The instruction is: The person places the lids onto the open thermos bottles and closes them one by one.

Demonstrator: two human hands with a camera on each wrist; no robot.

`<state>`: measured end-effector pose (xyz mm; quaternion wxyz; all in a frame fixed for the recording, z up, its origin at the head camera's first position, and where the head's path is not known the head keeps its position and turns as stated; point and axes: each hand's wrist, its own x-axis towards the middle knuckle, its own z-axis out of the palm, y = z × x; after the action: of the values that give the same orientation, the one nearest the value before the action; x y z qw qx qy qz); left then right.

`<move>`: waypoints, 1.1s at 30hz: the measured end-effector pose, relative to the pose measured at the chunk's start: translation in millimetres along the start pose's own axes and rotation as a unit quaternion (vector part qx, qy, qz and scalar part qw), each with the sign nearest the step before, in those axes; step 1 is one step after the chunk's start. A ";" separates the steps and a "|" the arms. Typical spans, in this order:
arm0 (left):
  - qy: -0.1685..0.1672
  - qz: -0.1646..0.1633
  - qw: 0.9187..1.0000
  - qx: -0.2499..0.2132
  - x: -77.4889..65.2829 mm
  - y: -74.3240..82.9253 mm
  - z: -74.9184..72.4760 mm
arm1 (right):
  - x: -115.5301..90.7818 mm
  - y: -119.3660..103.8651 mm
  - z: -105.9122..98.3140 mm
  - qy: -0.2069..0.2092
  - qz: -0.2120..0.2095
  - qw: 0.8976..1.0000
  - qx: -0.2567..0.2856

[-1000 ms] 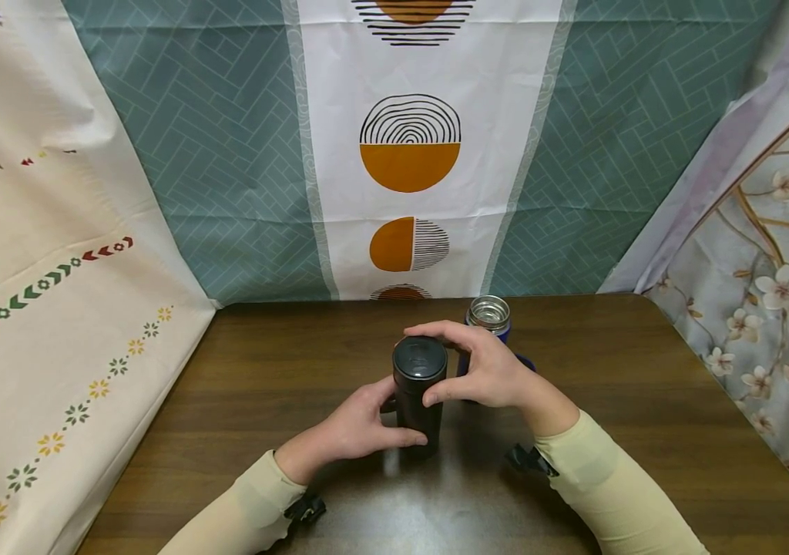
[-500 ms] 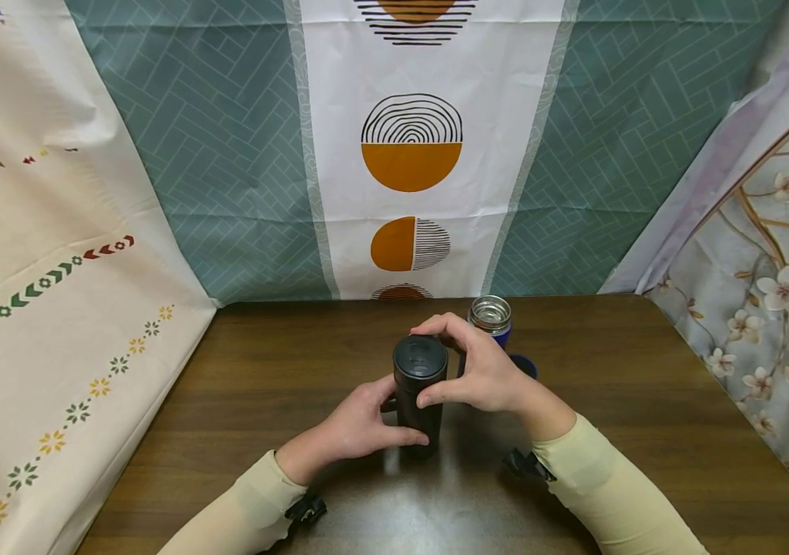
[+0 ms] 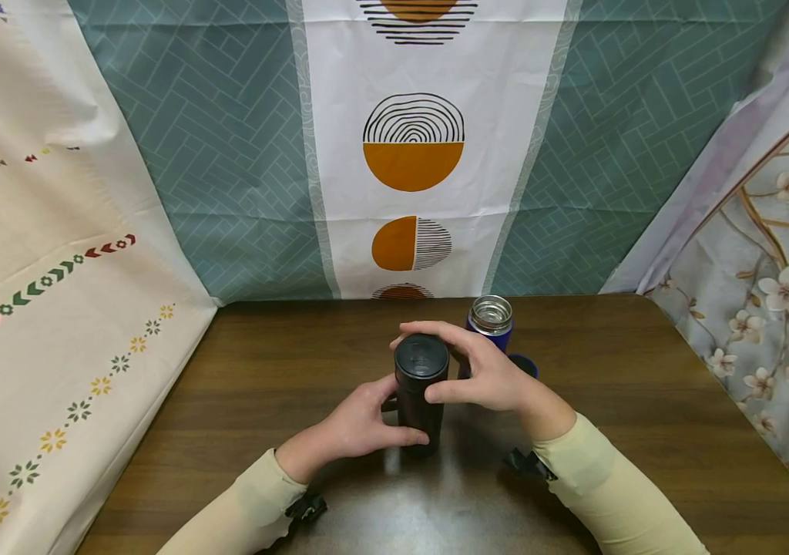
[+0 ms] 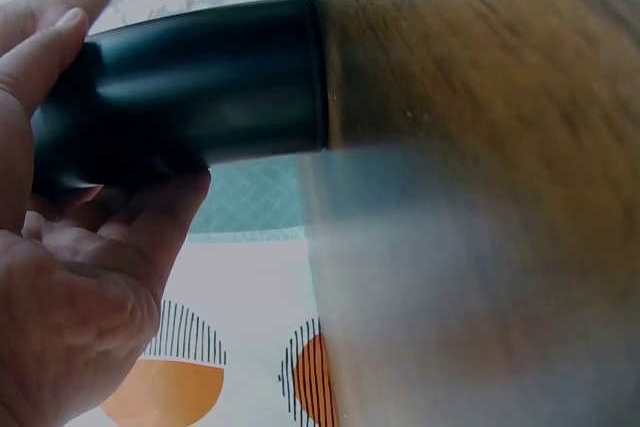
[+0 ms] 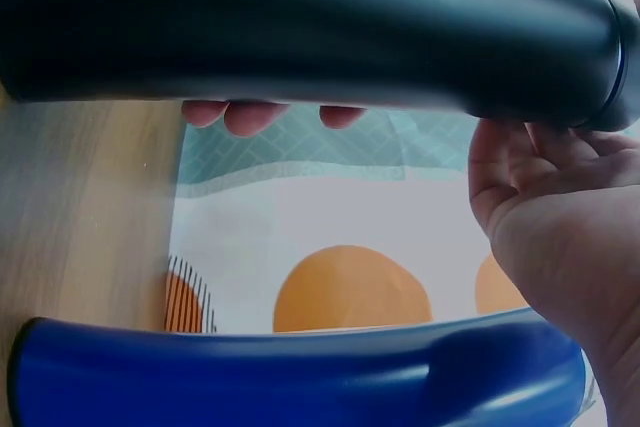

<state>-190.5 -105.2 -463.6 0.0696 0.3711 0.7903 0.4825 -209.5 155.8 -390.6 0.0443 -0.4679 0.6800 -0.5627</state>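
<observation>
A black thermos stands upright on the wooden table, with its dark round lid on top. My left hand grips its body from the left, thumb across the front. At the top, my right hand holds the lid from the right, thumb in front and fingers round the back. Behind that hand a blue thermos stands uncapped, its steel mouth showing; the right wrist view catches its blue side. A round, dark blue-rimmed piece, partly hidden by my right hand, lies beside it.
The brown table ends at a patterned curtain at the back. A cream cloth hangs along the left side and a floral cloth along the right.
The right hand's fingers first slid back toward the right around the lid, then reached leftward round it again. The left hand and the black thermos have stayed in place.
</observation>
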 end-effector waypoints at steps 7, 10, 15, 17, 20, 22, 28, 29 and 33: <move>-0.004 0.003 1.000 0.001 0.5 -0.4 -0.1 | 1.0 0.2 -1.7 -0.015 0.000 1.000 0.005; -0.004 0.009 1.000 -0.001 0.4 -0.5 0.2 | 1.4 -1.3 -2.4 -0.007 0.004 1.000 -0.008; -0.001 0.017 1.000 -0.001 0.5 -0.3 0.5 | 1.6 -2.8 -2.7 0.000 0.010 1.000 -0.022; 0.000 0.017 1.000 0.000 0.7 0.2 0.4 | 1.4 -3.3 -2.6 0.003 0.012 1.000 -0.026; 0.001 0.019 1.000 0.001 1.0 -0.1 0.6 | 1.5 -3.5 -2.3 0.007 0.010 1.000 -0.027; 0.002 0.020 1.000 0.001 1.3 0.1 0.6 | 1.4 -3.2 -2.3 0.008 0.008 1.000 -0.027; 0.002 0.023 1.000 -0.001 1.6 0.7 0.6 | 1.3 -1.1 -1.9 0.023 0.008 0.998 -0.058; 0.002 0.023 1.000 -0.001 1.4 0.7 0.7 | 1.2 -0.9 -1.8 0.026 0.010 0.998 -0.063; 0.000 0.023 1.000 0.002 1.3 1.1 0.9 | 0.3 -0.7 -0.6 0.041 0.023 0.996 -0.072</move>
<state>-190.4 -103.5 -462.9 0.0576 0.3888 0.7829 0.4823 -209.6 156.0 -389.7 -0.0041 -0.4309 0.7304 -0.5299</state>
